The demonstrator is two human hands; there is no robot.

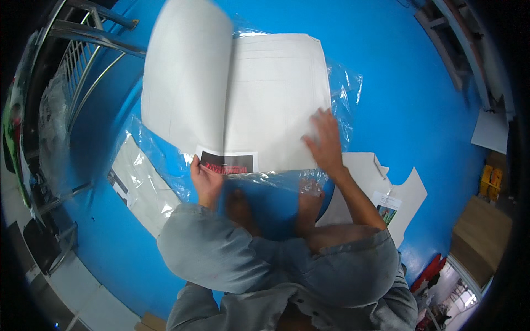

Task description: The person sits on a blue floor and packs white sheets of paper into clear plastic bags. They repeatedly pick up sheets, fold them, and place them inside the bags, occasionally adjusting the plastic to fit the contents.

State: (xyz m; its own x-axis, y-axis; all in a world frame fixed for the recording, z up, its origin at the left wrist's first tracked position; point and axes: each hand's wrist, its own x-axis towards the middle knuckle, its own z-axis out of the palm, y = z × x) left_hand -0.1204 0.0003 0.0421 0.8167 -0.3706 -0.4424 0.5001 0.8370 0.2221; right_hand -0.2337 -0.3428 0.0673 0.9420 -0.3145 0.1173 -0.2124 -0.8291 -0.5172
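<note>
Large off-white paper sheets (273, 99) with faint ruled lines lie open before me on the blue floor. A leaf (186, 74) at their left stands up, curled and blurred. My left hand (205, 180) grips the near edge beside a printed slip (240, 162) with a dark picture and red lettering, its thumb on top. Over the right side of the sheets is my right hand (325, 142), blurred, its fingers spread; whether it touches the paper I cannot tell. Clear plastic film (345, 89) shows under and around the sheets.
Left lies a plastic-wrapped paper bundle (145, 186). Cut pale paper pieces (360, 169) with a printed label (388, 205) lie right of my knees. A metal rack (97, 37) borders the floor (397, 82) at left; a cardboard box (480, 236) stands at right.
</note>
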